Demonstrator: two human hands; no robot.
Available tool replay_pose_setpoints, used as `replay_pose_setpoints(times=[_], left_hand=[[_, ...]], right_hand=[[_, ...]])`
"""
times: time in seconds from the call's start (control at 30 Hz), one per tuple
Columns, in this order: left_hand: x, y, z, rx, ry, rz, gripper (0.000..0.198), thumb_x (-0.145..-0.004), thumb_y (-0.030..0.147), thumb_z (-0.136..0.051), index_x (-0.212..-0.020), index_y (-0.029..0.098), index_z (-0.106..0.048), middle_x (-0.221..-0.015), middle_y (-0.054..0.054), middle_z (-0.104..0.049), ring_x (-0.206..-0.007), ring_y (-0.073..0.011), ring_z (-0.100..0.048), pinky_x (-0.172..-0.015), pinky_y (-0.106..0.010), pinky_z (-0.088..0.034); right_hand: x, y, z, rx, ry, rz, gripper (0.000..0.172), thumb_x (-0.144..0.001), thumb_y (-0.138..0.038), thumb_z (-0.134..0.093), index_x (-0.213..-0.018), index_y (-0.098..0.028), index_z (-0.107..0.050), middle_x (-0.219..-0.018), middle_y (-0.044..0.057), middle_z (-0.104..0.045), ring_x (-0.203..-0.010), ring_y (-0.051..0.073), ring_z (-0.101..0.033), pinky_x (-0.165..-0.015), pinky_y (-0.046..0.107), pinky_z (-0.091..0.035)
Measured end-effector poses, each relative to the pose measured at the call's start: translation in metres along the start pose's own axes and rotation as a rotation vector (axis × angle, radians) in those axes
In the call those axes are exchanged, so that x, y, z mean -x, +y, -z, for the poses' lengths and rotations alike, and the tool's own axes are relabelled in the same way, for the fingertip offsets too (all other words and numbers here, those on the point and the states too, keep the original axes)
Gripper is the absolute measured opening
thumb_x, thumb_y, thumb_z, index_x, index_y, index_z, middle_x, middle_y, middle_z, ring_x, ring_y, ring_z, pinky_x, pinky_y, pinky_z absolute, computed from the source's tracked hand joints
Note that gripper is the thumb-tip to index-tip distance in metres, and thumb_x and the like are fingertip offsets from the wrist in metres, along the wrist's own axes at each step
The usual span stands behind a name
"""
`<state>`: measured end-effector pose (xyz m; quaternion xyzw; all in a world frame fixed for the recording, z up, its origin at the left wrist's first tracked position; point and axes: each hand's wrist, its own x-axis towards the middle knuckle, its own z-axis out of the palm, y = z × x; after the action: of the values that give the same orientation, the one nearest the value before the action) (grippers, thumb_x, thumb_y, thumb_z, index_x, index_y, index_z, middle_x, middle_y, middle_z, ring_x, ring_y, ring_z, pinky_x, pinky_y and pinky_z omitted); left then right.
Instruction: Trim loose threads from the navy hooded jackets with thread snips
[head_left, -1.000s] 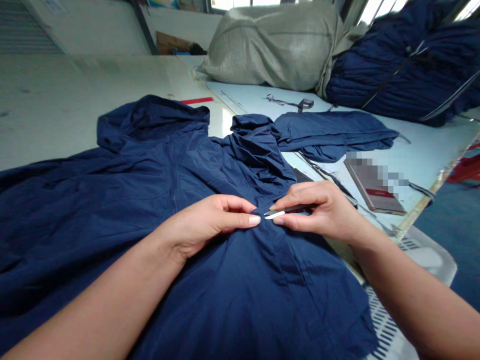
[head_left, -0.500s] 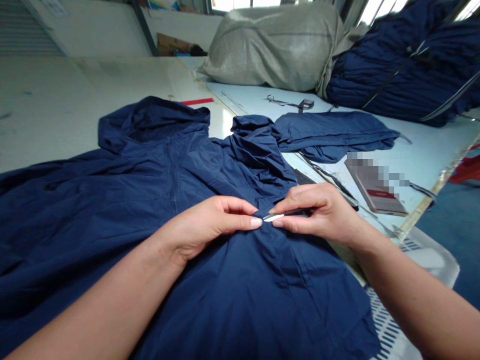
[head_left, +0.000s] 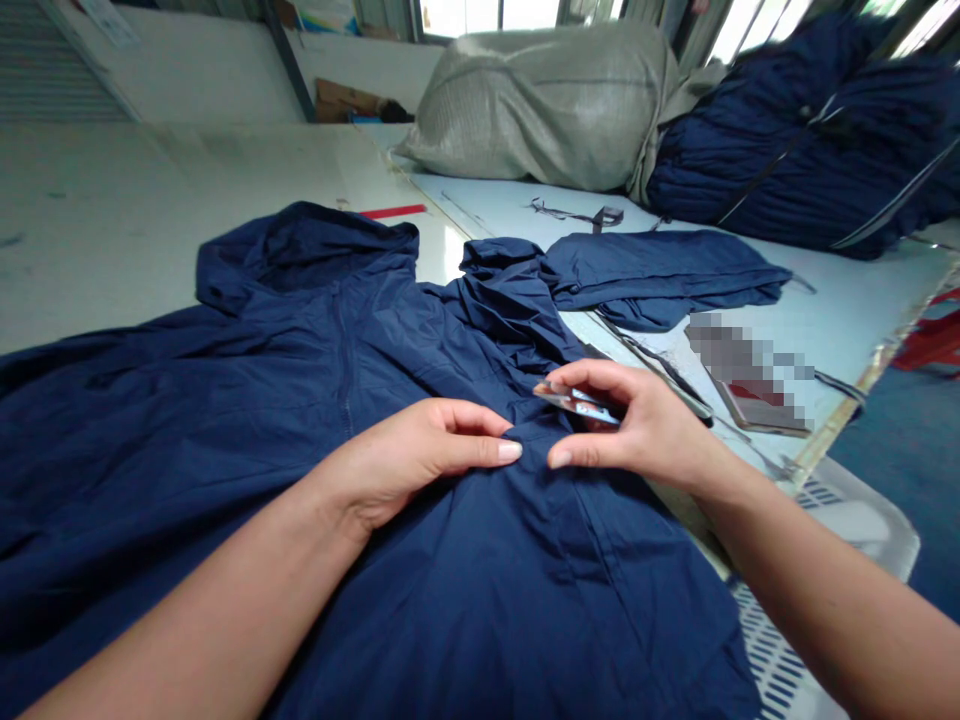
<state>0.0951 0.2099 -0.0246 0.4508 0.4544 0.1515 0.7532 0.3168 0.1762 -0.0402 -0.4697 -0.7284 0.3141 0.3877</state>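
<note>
A long pale tabletop (head_left: pixel 142 210) is being used in a workshop, and a large woven sack (head_left: pixel 540 110) and strapped navy bundles of cloth (head_left: pixel 795 150) are being stored at its far side. A navy hooded jacket (head_left: pixel 465 570) is being spread across most of the near surface, with its hood (head_left: pixel 300 255) lying toward the far side and its lower edge draped near a white slotted plastic crate (head_left: pixel 817 530). A second navy garment (head_left: pixel 660 270) is lying just beyond it, beside a flat object that is hidden by pixelation (head_left: pixel 750 385). A narrow red strip (head_left: pixel 394 211) is lying on the tabletop past the hood. A small fold at the jacket's centre is being pinched by the left hand (head_left: pixel 412 460), its fingers (head_left: pixel 480 438) pressed together on the cloth. A small shiny metal tool (head_left: pixel 577 402) is being gripped by the right hand (head_left: pixel 645 430), its fingers (head_left: pixel 592 375) closed around the tool's hidden end; whether it is tweezers or a blade cannot be told. The tool is being held just above the fold, apparently not touching it. The thin cloth could be nicked or snagged if the metal tip slipped, and the fold could be lost if the left-hand pinch loosened. A bunched mound of navy cloth (head_left: pixel 510 295) is rising directly behind the hands and could hide the tip.
</note>
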Motion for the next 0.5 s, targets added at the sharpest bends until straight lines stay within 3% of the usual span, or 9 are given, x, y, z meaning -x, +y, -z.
replay_pose_setpoints(times=[0.1, 0.17, 0.23, 0.37, 0.5], left_hand=[[-0.0002, -0.0008, -0.0005, 0.005, 0.0, 0.003, 0.029, -0.055, 0.03, -0.092, -0.074, 0.017, -0.074, -0.073, -0.001, -0.076, -0.065, -0.0126, -0.066, -0.068, -0.021, -0.053], [-0.0002, -0.0012, -0.0002, 0.005, 0.016, 0.009, 0.031, -0.052, 0.03, -0.092, -0.074, 0.017, -0.074, -0.073, -0.001, -0.076, -0.067, -0.014, -0.067, -0.07, -0.023, -0.053], [-0.0001, -0.0018, 0.0005, -0.005, 0.032, 0.01, 0.033, -0.051, 0.03, -0.092, -0.075, 0.017, -0.074, -0.074, -0.001, -0.075, -0.069, -0.0149, -0.067, -0.071, -0.024, -0.052], [-0.0011, -0.0029, 0.0005, -0.028, 0.01, -0.001, 0.034, -0.056, 0.037, -0.089, -0.078, 0.016, -0.073, -0.076, -0.002, -0.075, -0.068, -0.015, -0.064, -0.068, -0.024, -0.051], [0.0011, -0.0018, -0.0052, -0.274, 0.055, -0.086, 0.036, -0.074, 0.053, -0.072, -0.078, 0.017, -0.071, -0.072, -0.001, -0.071, -0.067, -0.0177, -0.062, -0.066, -0.028, -0.05]], right_hand=[[-0.0022, 0.0027, -0.0039, 0.218, 0.132, 0.022, 0.02, -0.08, -0.036, -0.075, -0.083, -0.019, -0.067, -0.073, 0.0, -0.066, -0.064, 0.013, -0.056, -0.06, 0.024, -0.042], [-0.0039, 0.0037, -0.0037, 0.28, 0.297, 0.008, 0.018, -0.088, -0.032, -0.064, -0.077, -0.019, -0.062, -0.068, 0.0, -0.062, -0.061, 0.013, -0.052, -0.059, 0.024, -0.04], [-0.0047, 0.0028, -0.0018, 0.242, 0.318, 0.02, 0.021, -0.093, -0.031, -0.056, -0.077, -0.019, -0.06, -0.069, 0.0, -0.061, -0.064, 0.013, -0.054, -0.062, 0.024, -0.041], [-0.0034, 0.0006, 0.0004, 0.134, 0.018, 0.078, 0.02, -0.096, -0.03, -0.052, -0.083, -0.018, -0.062, -0.081, 0.002, -0.066, -0.075, 0.014, -0.06, -0.072, 0.023, -0.044], [-0.0027, 0.0063, -0.0015, 0.326, -0.204, 0.017, 0.009, -0.089, -0.026, -0.061, -0.087, -0.019, -0.065, -0.081, 0.001, -0.069, -0.072, 0.014, -0.059, -0.068, 0.023, -0.04]])
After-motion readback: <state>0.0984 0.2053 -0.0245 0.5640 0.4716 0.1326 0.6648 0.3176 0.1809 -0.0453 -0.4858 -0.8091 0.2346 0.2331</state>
